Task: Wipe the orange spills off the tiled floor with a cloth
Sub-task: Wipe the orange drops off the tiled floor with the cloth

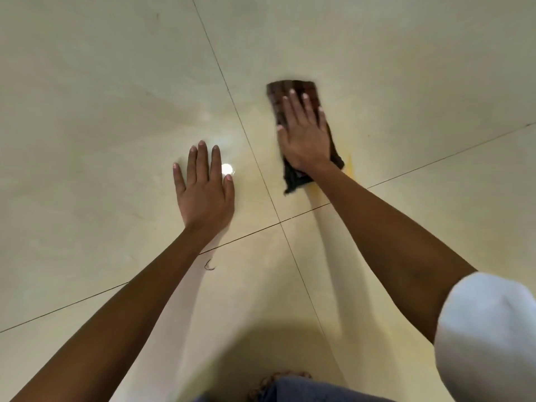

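Note:
A dark brown cloth (293, 89) lies flat on the cream tiled floor (101, 111), right of the long grout line. My right hand (304, 134) presses on the cloth with straight fingers spread flat; the cloth's edges look blurred. A faint orange smear (349, 166) shows on the tile just right of the cloth's near end, and a paler streak (314, 195) runs under my wrist. My left hand (204, 187) rests flat on the bare tile to the left, fingers straight, holding nothing.
Grout lines cross at a point (280, 222) between my forearms. A small dark thread (209, 266) lies on the tile beside my left forearm. A bright light reflection (227, 169) sits by my left fingers. My knee in blue fabric (304, 390) shows at the bottom edge.

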